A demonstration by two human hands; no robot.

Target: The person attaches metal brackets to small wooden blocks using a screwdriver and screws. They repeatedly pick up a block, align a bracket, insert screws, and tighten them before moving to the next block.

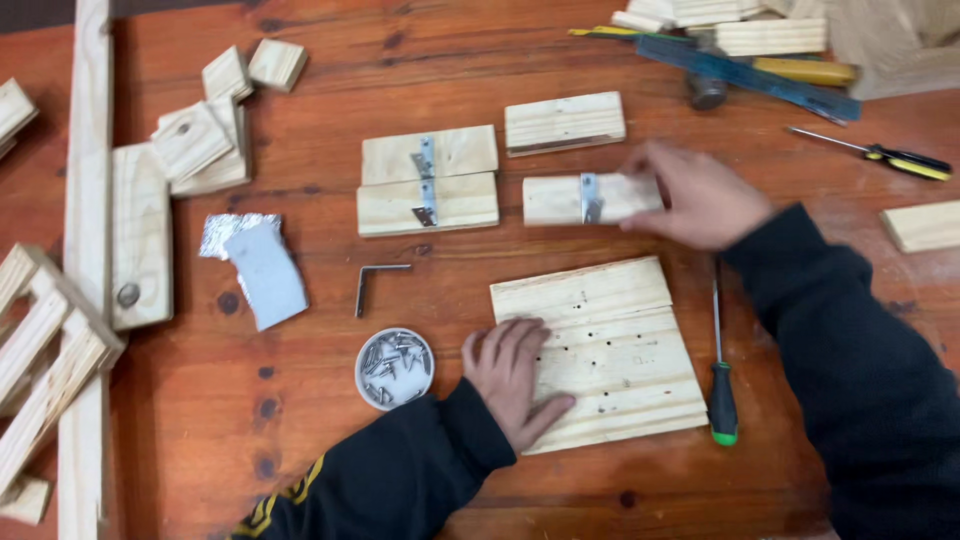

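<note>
On the wooden table (600, 40) the left hand (510, 375) lies flat and spread on the drilled slat panel (600, 350), while the right hand (695, 195) grips a small block (560, 200) bearing one hinge, beside a finished-looking hinged pair (428, 180); the screws (395, 365) sit untouched in their dish.

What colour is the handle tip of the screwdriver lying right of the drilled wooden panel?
Green tip on a black handle, clearest in the head view.
</note>
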